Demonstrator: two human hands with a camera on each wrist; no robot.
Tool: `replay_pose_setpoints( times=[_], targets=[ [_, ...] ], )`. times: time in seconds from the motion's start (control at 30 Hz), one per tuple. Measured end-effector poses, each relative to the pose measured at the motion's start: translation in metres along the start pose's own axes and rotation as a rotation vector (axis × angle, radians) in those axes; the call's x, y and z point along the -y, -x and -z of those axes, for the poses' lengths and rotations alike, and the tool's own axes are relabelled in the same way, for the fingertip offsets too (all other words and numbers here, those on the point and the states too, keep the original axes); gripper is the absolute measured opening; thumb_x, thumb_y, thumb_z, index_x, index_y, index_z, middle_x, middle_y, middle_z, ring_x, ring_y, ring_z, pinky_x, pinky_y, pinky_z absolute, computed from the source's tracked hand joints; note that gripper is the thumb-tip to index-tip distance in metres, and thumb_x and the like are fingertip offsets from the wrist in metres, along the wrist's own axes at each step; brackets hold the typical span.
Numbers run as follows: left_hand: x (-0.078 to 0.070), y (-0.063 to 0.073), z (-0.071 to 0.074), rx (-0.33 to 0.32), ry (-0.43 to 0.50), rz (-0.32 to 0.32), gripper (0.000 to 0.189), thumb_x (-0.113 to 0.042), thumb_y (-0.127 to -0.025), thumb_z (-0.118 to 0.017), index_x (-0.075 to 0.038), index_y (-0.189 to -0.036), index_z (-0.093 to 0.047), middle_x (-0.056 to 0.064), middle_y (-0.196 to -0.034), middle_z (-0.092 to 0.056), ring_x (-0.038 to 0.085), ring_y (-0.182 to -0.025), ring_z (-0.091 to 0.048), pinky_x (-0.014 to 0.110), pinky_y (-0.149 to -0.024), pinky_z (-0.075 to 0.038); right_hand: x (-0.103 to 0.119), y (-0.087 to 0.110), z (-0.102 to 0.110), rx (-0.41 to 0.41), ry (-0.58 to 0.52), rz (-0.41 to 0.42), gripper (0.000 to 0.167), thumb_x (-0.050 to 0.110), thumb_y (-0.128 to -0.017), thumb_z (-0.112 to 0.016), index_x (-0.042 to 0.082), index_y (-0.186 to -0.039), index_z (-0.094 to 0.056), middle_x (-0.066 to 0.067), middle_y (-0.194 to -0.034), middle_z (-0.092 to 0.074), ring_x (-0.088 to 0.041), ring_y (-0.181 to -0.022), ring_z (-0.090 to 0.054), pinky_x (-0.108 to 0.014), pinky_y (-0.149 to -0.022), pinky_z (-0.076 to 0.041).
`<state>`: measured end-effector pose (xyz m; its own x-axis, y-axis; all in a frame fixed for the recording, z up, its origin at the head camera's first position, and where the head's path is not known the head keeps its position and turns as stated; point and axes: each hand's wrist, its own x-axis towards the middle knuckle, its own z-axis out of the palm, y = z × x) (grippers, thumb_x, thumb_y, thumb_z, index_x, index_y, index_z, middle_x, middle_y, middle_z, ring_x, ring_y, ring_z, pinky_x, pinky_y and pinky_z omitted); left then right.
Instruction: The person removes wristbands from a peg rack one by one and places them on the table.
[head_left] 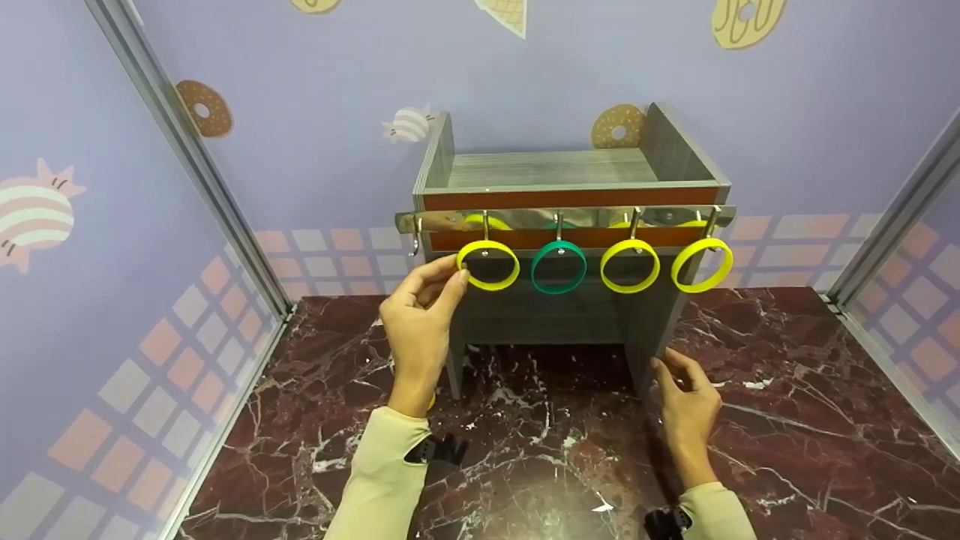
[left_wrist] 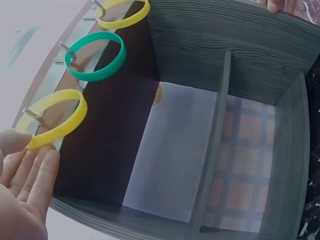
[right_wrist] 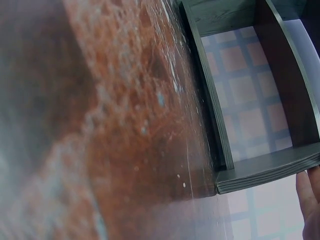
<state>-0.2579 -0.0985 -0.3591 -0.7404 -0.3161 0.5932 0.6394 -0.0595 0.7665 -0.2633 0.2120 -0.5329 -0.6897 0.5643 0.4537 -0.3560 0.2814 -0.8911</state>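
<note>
Yellow ring [head_left: 516, 265], pinched by my left grip [head_left: 418, 330], encircles a hook [head_left: 486, 225] on the shelf [head_left: 551, 171]; my relaxed right grip [head_left: 688, 409] touches its right side, maybe for steadiness.

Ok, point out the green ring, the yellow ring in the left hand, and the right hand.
Green ring [left_wrist: 93, 76]: left wrist view, lower part of its band.
Held yellow ring [left_wrist: 64, 128]: left wrist view, lower right of its band.
Right hand [head_left: 688, 409]: head view, middle of the hand.
</note>
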Motion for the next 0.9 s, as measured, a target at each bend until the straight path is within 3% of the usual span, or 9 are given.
replay_pose_setpoints(
  times=[0.13, 0.37, 0.73, 0.9],
  targets=[
    [-0.006, 0.002, 0.001, -0.010, 0.027, -0.026, 0.019, 0.007, -0.092, -0.079, 0.011, -0.110, -0.076, 0.021, -0.102, -0.077, 0.021, -0.086, -0.077, 0.034, -0.083, -0.065, -0.017, -0.001, 0.000, 0.017, -0.015, -0.016, 0.023, -0.003, -0.093, -0.081, -0.008, -0.114, -0.077, -0.025, -0.106, -0.076, 0.003, -0.080, -0.070, -0.010, -0.068, -0.056],
    [-0.013, 0.008, 0.005, -0.038, 0.079, -0.030, 0.019, 0.008, -0.092, -0.078, 0.011, -0.110, -0.076, 0.022, -0.103, -0.077, 0.024, -0.089, -0.077, 0.038, -0.084, -0.065, -0.020, -0.004, 0.001, 0.015, -0.052, -0.031, 0.023, 0.000, -0.092, -0.083, -0.005, -0.114, -0.078, -0.020, -0.104, -0.077, 0.000, -0.076, -0.071, -0.013, -0.063, -0.057],
    [-0.009, 0.020, 0.022, -0.091, 0.085, -0.024, 0.020, 0.011, -0.091, -0.077, 0.013, -0.111, -0.075, 0.022, -0.103, -0.077, 0.023, -0.087, -0.077, 0.038, -0.082, -0.065, 0.008, 0.001, 0.001, 0.010, -0.068, -0.046, 0.022, -0.009, -0.093, -0.078, -0.015, -0.114, -0.073, -0.025, -0.100, -0.076, -0.001, -0.072, -0.070, -0.013, -0.061, -0.057],
    [-0.005, 0.027, 0.030, -0.112, 0.088, -0.006, 0.019, 0.011, -0.091, -0.077, 0.012, -0.110, -0.075, 0.025, -0.103, -0.076, 0.023, -0.087, -0.077, 0.039, -0.083, -0.065, -0.011, -0.002, 0.000, 0.004, -0.036, -0.046, 0.022, -0.007, -0.093, -0.079, -0.012, -0.114, -0.075, -0.022, -0.102, -0.077, 0.000, -0.074, -0.069, -0.012, -0.063, -0.056]
  ],
)
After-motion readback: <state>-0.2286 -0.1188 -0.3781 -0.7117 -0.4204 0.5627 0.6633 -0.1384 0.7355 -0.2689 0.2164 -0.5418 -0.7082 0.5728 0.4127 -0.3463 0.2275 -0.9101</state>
